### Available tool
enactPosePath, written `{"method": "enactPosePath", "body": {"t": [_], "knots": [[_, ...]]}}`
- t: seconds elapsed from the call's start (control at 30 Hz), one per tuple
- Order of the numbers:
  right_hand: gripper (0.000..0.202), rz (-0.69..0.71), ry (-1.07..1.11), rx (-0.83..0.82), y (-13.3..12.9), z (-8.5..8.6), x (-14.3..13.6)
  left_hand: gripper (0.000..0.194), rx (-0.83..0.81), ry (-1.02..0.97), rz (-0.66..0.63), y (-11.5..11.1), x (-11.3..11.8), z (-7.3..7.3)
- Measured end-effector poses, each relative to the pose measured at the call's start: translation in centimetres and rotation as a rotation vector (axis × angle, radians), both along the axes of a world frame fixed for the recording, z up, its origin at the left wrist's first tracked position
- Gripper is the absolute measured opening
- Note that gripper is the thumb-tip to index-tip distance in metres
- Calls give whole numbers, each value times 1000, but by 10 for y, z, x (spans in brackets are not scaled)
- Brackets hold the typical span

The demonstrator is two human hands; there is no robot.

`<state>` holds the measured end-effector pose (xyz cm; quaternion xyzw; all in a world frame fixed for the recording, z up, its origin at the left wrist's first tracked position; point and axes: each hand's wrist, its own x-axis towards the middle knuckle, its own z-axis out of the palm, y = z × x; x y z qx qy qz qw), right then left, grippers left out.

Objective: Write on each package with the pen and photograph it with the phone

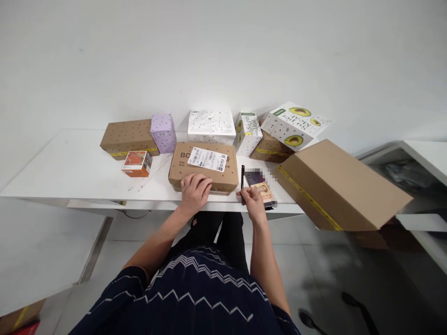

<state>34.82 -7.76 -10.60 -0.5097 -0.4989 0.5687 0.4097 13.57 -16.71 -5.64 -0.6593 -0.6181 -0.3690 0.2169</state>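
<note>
A brown cardboard box (177, 174) with a white shipping label (208, 159) on top lies near the table's front edge. My left hand (196, 188) grips its front edge, fingers bent over the top; the thumb is hidden. Just right of the box, my right hand (252, 197) is closed on a slim black pen (243, 173), which points away from me. Beside that hand lies a dark phone (254, 177), partly blurred out, with an orange picture on it.
Behind stand a lilac box (163, 130), a white box (211, 123) and avocado-printed boxes (248, 135). A small orange box (137, 164) sits left, before a brown carton (129, 132). At right, a large carton (345, 186) tilts over the table (70, 167) edge.
</note>
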Motion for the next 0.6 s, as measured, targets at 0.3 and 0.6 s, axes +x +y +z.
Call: {"method": "enactPosePath", "body": {"t": [0.3,0.6], "knots": [[37,-35,392,-153,-16,1,1,49,296,-457,171,-29,-56,-31],[22,-56,286,61,-25,12,-17,45,-162,-1058,65,-35,-68,-29]]}}
